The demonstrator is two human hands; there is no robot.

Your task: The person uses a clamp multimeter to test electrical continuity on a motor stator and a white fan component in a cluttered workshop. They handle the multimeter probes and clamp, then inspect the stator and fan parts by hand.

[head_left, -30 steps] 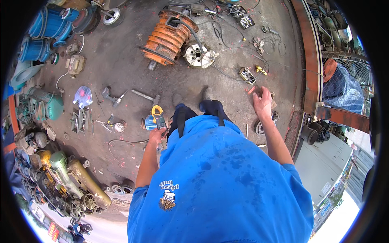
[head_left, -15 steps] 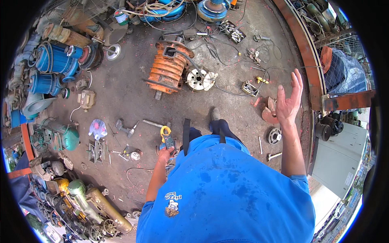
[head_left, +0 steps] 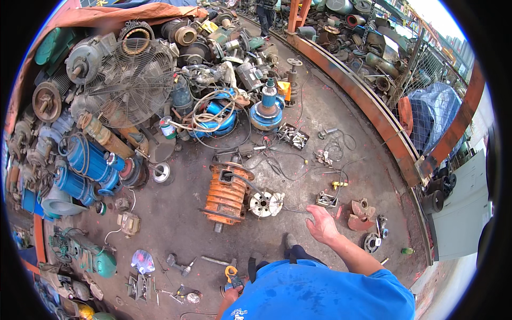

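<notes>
My left hand grips a clamp meter with a yellow jaw and dark body, low in the view beside my blue shirt. My right hand is raised over the floor on the right, fingers apart and empty. Ahead lies a rusty orange ribbed motor with a white disc flange at its right side. Near my left hand are a drill-like tool and a long-handled hammer. Right of my right hand in the picture lie a rusty impeller and a metal ring.
Motors, pumps and a large fan guard are heaped left and ahead. Cables and tool trays lie on the stained floor. A rusty rail and wire mesh run along the right. A person's legs show at the far end.
My view has tilted up, bringing the far heap and the person's legs into sight. My right hand rose, then moved inward with fingers still apart. The clamp meter stays in my left hand.
</notes>
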